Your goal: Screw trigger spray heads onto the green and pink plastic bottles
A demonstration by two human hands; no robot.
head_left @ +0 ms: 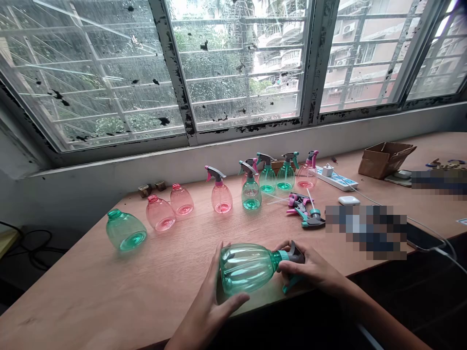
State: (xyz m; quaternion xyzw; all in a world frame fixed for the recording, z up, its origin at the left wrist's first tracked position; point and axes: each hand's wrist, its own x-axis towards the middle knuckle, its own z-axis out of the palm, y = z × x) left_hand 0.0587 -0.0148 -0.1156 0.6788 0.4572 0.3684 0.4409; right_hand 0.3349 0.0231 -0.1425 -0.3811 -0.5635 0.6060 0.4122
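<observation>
Near the table's front edge, a clear green spray bottle (246,270) lies sideways between my hands, its base to the left and its neck to the right. My left hand (215,296) cups the base, fingers behind and thumb along the front underside. At the neck, my right hand (306,265) is closed around the grey and teal trigger sprayer (292,255), which sits on the bottle. A dip tube shows inside the bottle. Its teal trigger points downward below my right fingers, which partly hide the sprayer head.
Capless bottles, one green (126,231) and two pink (160,214), stand at left. Several bottles with sprayers, including a pink one (221,197), stand toward the window. Loose trigger sprayers (312,218) lie at right, near a power strip (335,179), earbud case (349,201) and cardboard box (383,160).
</observation>
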